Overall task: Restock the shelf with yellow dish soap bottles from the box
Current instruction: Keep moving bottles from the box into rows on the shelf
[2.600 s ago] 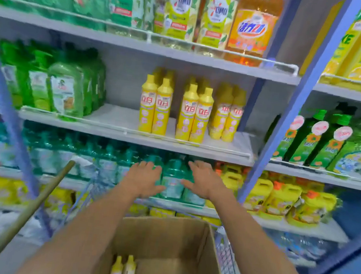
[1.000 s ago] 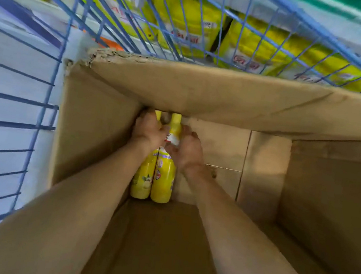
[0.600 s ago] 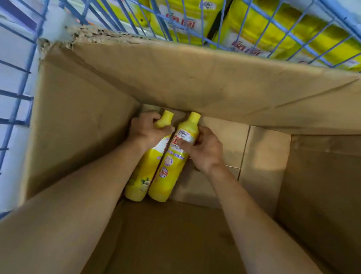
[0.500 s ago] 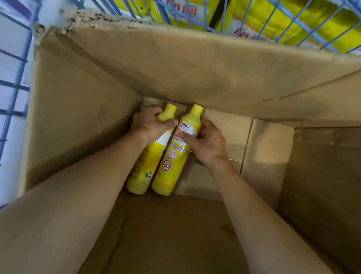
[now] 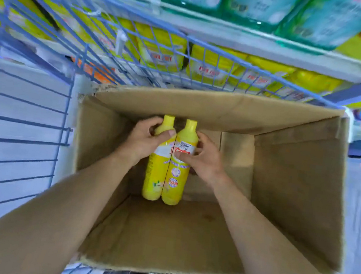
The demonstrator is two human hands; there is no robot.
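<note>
I look down into an open cardboard box that sits in a blue wire cart. Two yellow dish soap bottles are held side by side, touching, caps pointing toward the box's far wall. My left hand is wrapped around the shoulder of the left yellow bottle. My right hand grips the right yellow bottle at its white label. Both bottles hang inside the box, their bases above the box floor.
The blue wire cart surrounds the box on the left and far sides. Beyond it, a shelf edge carries teal packs above and yellow refill packs below. Apart from the two bottles, the box shows only bare floor.
Both hands reached down from shelf height into the box, took one bottle each, and have lifted them up from the floor of the box. My view has tilted up a little.
</note>
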